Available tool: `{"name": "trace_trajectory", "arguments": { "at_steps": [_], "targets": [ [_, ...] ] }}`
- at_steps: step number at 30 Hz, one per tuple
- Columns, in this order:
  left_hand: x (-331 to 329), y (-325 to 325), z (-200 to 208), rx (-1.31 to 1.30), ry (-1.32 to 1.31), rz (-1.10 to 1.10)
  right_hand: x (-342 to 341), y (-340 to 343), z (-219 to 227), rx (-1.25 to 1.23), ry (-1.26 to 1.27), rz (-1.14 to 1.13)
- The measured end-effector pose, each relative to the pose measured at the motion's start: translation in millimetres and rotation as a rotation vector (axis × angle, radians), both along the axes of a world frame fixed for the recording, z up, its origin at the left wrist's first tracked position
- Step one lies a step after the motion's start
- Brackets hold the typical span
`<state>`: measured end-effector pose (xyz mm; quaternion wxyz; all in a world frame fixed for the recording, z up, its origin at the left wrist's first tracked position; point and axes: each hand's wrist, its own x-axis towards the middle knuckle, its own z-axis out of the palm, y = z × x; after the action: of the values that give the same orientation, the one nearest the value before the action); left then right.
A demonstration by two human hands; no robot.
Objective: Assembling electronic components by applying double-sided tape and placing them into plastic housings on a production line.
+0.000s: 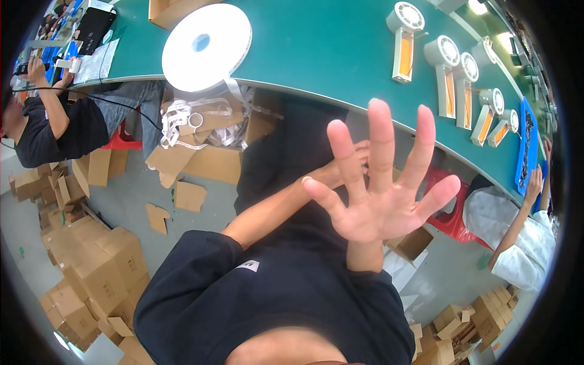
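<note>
Raised in front of my chest, my right hand (383, 204) faces palm out to view with its fingers spread wide and nothing in it. My left hand (347, 170) lies behind it, over my lap near the table's front edge. Its fingers look somewhat bent, but the right hand covers part of them, so whether they hold anything is hidden. Beyond my hands stretches a green worktable (316, 48). A large white reel of tape (225, 36) lies at its front edge, left of my hands. White handheld fans (404, 52), several with orange showing in their handles, lie in a row at the right.
Below the reel, an open carton (210, 164) holds tangled white strips. A blue tray (522, 146) of small dark parts sits far right. Co-workers sit left (64, 131) and right (517, 237), near red stools. Stacked cardboard boxes (100, 261) fill the floor at left.
</note>
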<state>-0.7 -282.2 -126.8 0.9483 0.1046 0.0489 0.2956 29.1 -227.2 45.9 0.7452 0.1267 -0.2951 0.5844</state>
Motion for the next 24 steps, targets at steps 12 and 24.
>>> {"name": "trace_trajectory", "arguments": {
  "at_steps": [12,24],
  "targets": [
    [5,-17,3,-0.053,-0.052,0.071,-1,-1,-3,0.08,-0.037,0.02],
    [4,-14,6,-0.068,-0.089,0.207,-5,6,-19,-0.119,-0.099,-0.003]
  ]
}}
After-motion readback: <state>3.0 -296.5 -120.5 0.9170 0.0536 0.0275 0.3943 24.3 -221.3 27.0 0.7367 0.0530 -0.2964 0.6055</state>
